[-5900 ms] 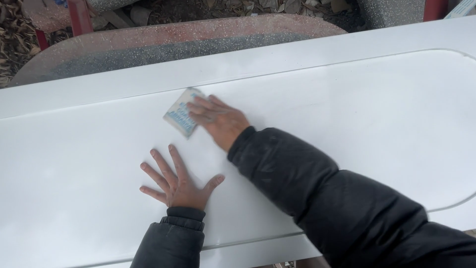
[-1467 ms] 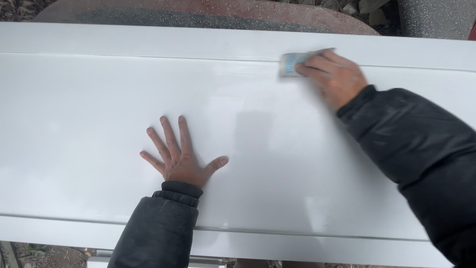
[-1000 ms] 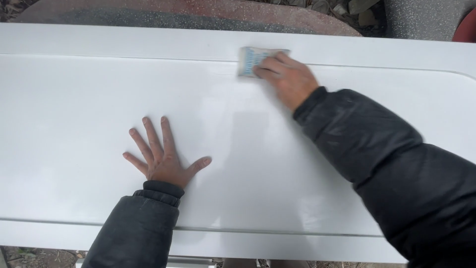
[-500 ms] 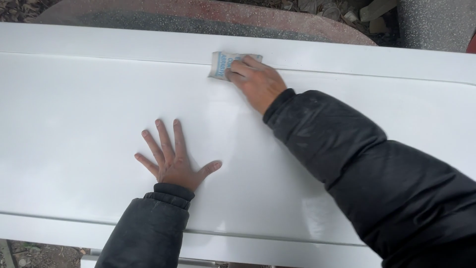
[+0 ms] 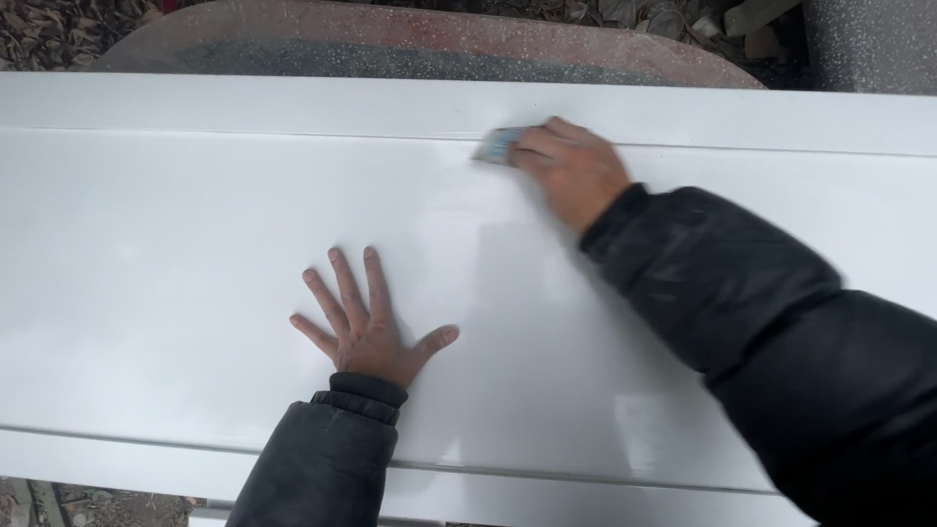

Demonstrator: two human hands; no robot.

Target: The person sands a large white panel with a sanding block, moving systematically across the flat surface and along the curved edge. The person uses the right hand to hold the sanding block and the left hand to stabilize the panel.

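Head view, one item in hand: white glossy panel (image 5: 195,244), long and flat, with a raised border strip along its far edge and a shallow groove near its near edge; it fills the frame from left to right. Right hand (image 5: 571,171), sleeve dark and padded, grip pressed down on a small pale blue-grey sanding pad (image 5: 498,146), of which only the left end shows beyond the fingers; pad lies flat on the panel just below the far border strip, right of centre. The hand is blurred. Change noted: half a second ago pad and hand stood further left along the same far strip; they are now back toward the right, so the rubbing appears to run to and fro along that edge. Left hand (image 5: 366,322), grip released, fingers spread, palm flat on the panel's middle, near its near edge, as before, apparently steadying. Panel surface: smooth, even white, soft sheen, no visible scratches or marks. Beyond the far edge: a rusty reddish curved slab (image 5: 390,44), speckled pale, and litter-strewn ground (image 5: 59,29).
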